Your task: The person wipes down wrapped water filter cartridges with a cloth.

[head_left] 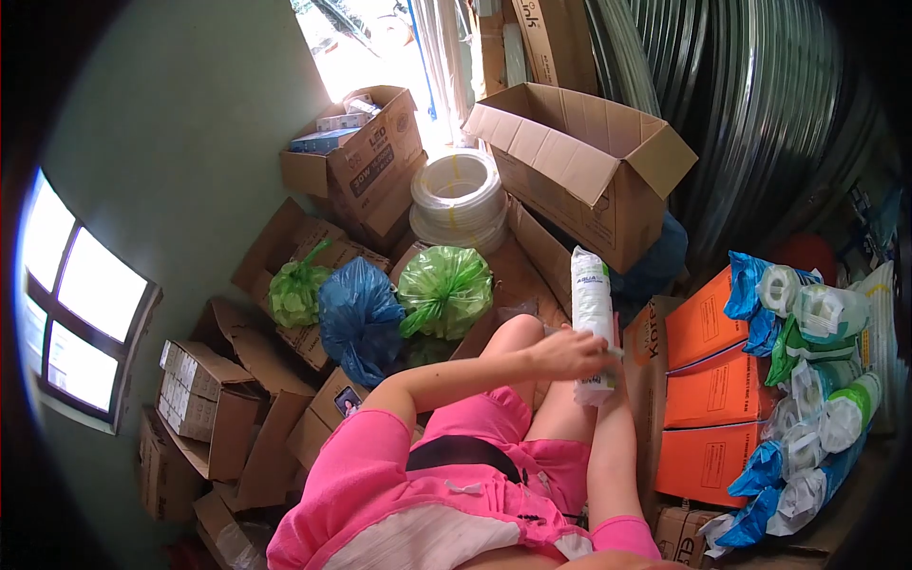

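A long white plastic-wrapped package (591,302) with green and blue print stands upright over the person's lap. My left hand (567,355) reaches across its lower part, fingers closed around something I cannot make out, perhaps a small white piece at the package's side. My right hand (616,366) is at the package's lower right side, mostly hidden behind it and the other hand. Green bags (445,290) and a blue bag (361,313), all knotted, lie beyond the knees.
An open empty carton (608,171) and coiled white tubing (458,195) stand ahead. Orange boxes (708,404) and wrapped rolls (850,413) are at the right. Cartons (228,408) line the left wall. Large coiled pipes (760,104) fill the back right.
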Tool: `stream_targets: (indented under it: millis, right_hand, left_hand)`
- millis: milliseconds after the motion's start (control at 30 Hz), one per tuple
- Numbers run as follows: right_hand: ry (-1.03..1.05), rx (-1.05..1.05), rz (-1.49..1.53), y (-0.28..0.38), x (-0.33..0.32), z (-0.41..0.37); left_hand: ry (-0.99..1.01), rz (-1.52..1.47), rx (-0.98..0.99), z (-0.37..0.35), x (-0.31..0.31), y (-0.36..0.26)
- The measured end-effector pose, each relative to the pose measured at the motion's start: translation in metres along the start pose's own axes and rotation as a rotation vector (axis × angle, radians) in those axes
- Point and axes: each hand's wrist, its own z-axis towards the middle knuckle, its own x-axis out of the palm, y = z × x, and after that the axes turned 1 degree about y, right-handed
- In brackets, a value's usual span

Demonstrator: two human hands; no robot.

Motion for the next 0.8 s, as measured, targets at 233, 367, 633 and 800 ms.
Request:
stream_targets:
  millis: [233,367,633,800]
  right_hand:
    - [0.02,-0.012,-0.015,0.003,0.008,0.013]
    - [0.024,-0.013,-0.008,-0.001,0.006,0.015]
    - [0.026,0.005,-0.075,-0.001,-0.004,0.018]
    - [0.078,0.039,-0.19,0.0,-0.015,0.031]
  left_hand:
    - [-0.17,-0.136,-0.528,0.006,0.025,0.045]
    - [-0.072,-0.208,-0.259,-0.01,-0.001,-0.002]
    - [-0.11,0.001,-0.414,-0.001,0.006,0.04]
    - [-0.016,0.125,-0.367,-0.003,0.024,0.031]
